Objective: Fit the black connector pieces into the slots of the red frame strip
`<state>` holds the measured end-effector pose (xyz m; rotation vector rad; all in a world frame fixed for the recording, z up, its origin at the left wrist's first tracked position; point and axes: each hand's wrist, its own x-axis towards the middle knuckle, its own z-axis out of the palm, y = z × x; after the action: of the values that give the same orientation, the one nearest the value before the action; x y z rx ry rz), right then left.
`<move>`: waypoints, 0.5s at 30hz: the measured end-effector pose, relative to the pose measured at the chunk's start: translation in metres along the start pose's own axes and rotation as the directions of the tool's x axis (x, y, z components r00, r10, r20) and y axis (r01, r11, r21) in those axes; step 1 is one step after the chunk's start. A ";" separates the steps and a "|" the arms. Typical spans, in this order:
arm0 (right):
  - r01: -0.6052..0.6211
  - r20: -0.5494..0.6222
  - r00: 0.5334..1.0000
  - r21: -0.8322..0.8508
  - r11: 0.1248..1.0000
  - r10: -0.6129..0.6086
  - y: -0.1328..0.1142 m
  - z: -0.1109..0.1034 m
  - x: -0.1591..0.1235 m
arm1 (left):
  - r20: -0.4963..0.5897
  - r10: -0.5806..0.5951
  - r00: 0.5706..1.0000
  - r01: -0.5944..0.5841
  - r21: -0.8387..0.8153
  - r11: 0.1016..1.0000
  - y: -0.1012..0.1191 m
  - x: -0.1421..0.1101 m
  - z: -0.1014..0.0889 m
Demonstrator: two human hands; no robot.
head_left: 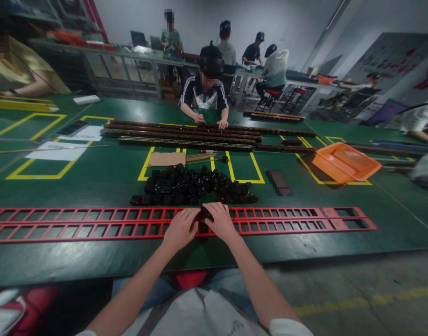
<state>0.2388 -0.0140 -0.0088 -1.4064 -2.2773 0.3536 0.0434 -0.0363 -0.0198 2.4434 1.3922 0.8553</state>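
Note:
Both my hands meet over a long red ladder-like frame (122, 223) that lies along the table in front of me. Between them is a small black block-shaped part (204, 213), partly covered by my fingers. My left hand (181, 227) has its fingers curled against the part's left side. From the right, my right hand (219, 220) closes over the same part. Another dark piece shows in the frame's opening just below it. Right behind the frame lies a heap of similar black parts (185, 184).
Beyond the heap are a cardboard piece (167, 159), thin rods and long dark strips (185, 135). An orange bin (345, 163) stands at the right, a dark flat object (279, 182) nearer. Across the table a person (205, 95) writes or marks on the strips.

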 end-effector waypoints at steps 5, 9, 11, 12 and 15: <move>-0.019 -0.014 1.000 -0.030 0.999 0.019 0.000 0.003 0.003 | 0.050 0.038 0.998 -0.040 0.058 0.998 0.002 0.000 -0.001; -0.004 -0.013 1.000 -0.018 1.000 0.003 0.001 0.003 0.004 | 0.051 0.042 0.998 -0.046 0.089 0.995 0.002 0.000 0.000; 0.009 -0.010 1.000 -0.014 1.000 -0.009 0.001 0.003 0.003 | 0.049 0.043 0.998 -0.048 0.097 0.994 0.001 -0.001 0.001; 0.013 -0.008 1.000 -0.017 1.000 -0.013 0.001 0.003 0.003 | 0.048 0.043 0.998 -0.048 0.101 0.994 0.001 -0.001 0.001; 0.009 0.000 1.000 -0.044 0.999 -0.009 0.000 0.002 0.004 | 0.041 0.041 0.998 -0.045 0.107 0.993 0.001 -0.001 0.002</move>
<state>0.2359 -0.0106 -0.0094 -1.4176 -2.3038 0.3023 0.0448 -0.0373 -0.0218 2.5640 1.4123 0.7556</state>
